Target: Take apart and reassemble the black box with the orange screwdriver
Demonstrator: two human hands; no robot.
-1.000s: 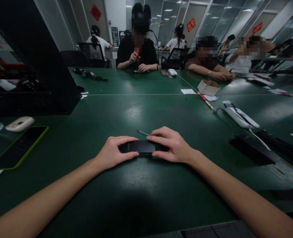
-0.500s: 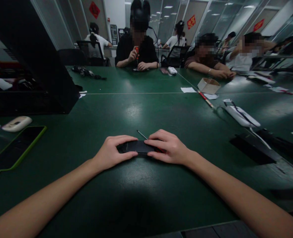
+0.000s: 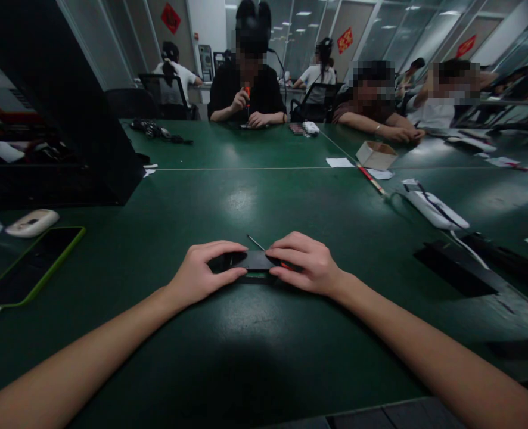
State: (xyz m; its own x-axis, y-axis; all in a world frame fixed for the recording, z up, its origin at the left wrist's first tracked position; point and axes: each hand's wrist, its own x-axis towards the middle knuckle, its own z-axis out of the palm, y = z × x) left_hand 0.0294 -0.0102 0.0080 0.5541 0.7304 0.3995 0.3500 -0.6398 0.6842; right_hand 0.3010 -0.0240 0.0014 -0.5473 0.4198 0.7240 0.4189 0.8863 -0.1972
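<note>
Between my hands is a flat black cover (image 3: 258, 260), its ends pinched from both sides. My left hand (image 3: 201, 266) is closed on the left end, thumb along the near edge and fingers along the far edge. My right hand (image 3: 306, 262) grips the right end in the same way. Below the cover sits a black casing (image 3: 258, 280), with a gap and a strip of green showing between the two. A screwdriver (image 3: 255, 242) lies just behind, its thin shaft pointing to the far left and its orange-red handle mostly hidden by my right hand.
At left lie a phone in a green case (image 3: 74, 247) and a cream oval object (image 3: 32, 223), near a black shelf unit (image 3: 112, 149). To the right are a white power strip (image 3: 438, 207), black flat panels (image 3: 452, 268) and an open box (image 3: 375, 156). A person (image 3: 246, 89) opposite holds a screwdriver.
Both hands have raised the black cover slightly from the casing and shifted it away from me. A gap with green in it now shows along the near edge.
</note>
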